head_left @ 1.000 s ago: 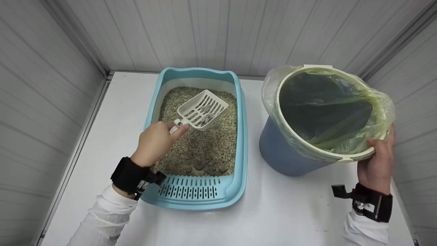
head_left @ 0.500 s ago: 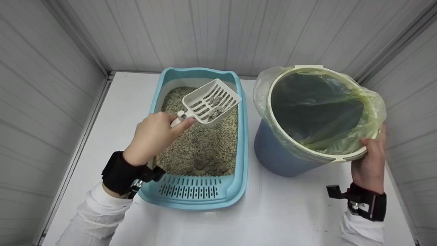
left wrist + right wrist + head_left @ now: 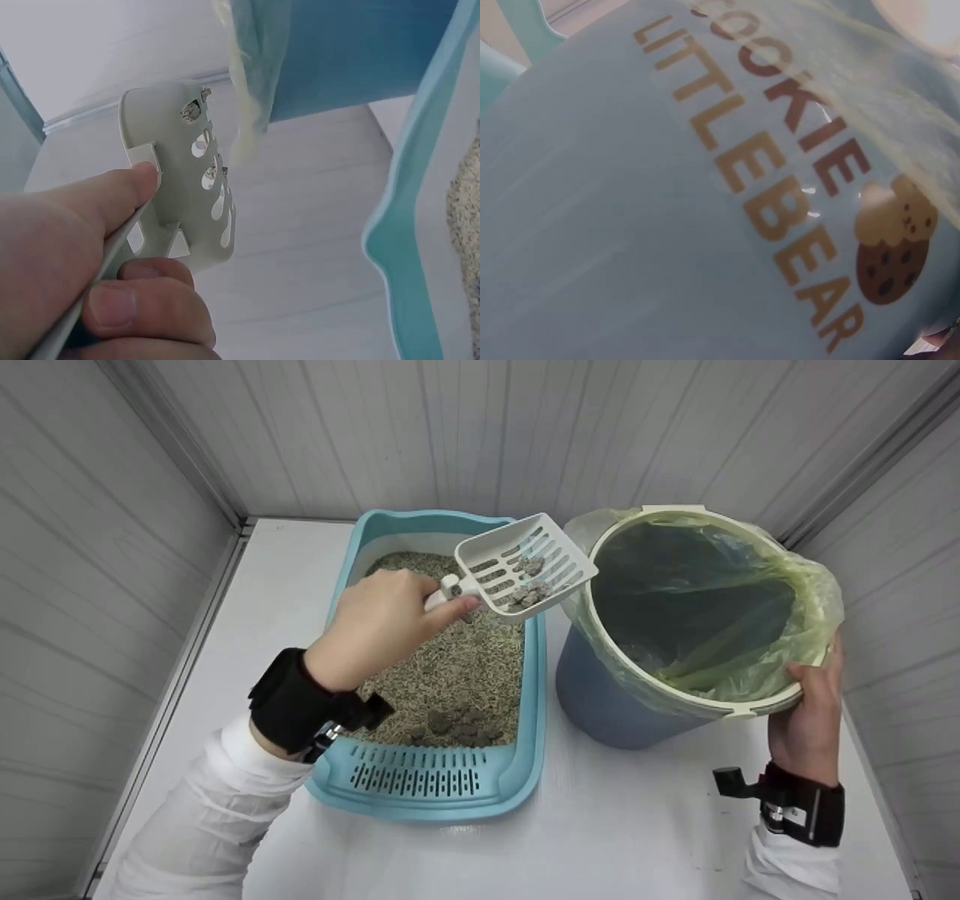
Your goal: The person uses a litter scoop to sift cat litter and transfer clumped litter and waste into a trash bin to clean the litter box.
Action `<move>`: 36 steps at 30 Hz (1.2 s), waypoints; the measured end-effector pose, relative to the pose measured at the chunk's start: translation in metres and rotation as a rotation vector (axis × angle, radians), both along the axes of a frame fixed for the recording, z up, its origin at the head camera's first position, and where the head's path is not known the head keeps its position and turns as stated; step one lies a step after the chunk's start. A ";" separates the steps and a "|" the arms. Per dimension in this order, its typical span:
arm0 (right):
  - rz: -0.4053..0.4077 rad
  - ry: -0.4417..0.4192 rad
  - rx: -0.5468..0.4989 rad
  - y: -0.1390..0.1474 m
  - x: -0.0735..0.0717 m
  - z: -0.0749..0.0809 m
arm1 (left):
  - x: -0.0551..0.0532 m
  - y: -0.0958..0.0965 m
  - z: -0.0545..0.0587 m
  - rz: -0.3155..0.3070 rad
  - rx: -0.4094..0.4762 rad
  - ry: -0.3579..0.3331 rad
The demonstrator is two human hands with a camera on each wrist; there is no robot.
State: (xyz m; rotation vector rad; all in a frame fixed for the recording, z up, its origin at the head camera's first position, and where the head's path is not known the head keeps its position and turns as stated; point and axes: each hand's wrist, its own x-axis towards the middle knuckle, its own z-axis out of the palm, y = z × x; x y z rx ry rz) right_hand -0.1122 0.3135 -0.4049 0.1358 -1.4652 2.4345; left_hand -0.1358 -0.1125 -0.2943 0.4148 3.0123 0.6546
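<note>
Grey panelled walls [image 3: 480, 435] close in on three sides, metal strips in the corners; white surface [image 3: 570, 840] underneath, a few specks near the right wrist strap [image 3: 810, 810]. From where I stand, the blue litter box [image 3: 535, 712] sits below the left hand [image 3: 379, 622], its slotted front lip on the person's side of those fingers. Pale litter [image 3: 480, 667] in it; darker lumps [image 3: 465, 726] bunched by the lip, also nearer the person than the fingers.

Left fingers curled round the handle of the white slotted scoop [image 3: 504, 559], thumb along it. Scoop is off to the right of the fingers, raised over the box's right edge, a few grey clumps [image 3: 529, 594] in it. Its front edge is right by the bin's bagged rim; can't tell if touching.

Blue bin [image 3: 622, 697] stands left of the right hand [image 3: 810, 716], whose fingers grip the rim, thumb over the yellowish bag [image 3: 772, 660]. Bag hangs partly across the bin's "COOKIE LITTLE BEAR" print [image 3: 757, 180].
</note>
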 end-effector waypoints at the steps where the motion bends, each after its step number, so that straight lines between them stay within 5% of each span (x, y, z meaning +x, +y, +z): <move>1: -0.003 -0.003 0.000 0.000 0.000 0.000 | -0.002 0.004 0.001 -0.008 -0.010 0.004; 13: -0.024 0.003 0.002 0.001 -0.003 -0.001 | -0.034 0.058 -0.001 -0.074 -0.063 0.031; 21: -0.031 0.005 0.008 -0.001 -0.002 -0.001 | -0.044 0.086 0.000 -0.081 -0.178 0.088; 30: -0.034 0.026 -0.004 -0.001 -0.004 -0.002 | -0.048 0.109 -0.003 -0.102 -0.366 0.329; 36: -0.044 0.007 -0.012 -0.001 -0.003 -0.002 | -0.048 0.121 -0.003 -0.200 -0.498 0.492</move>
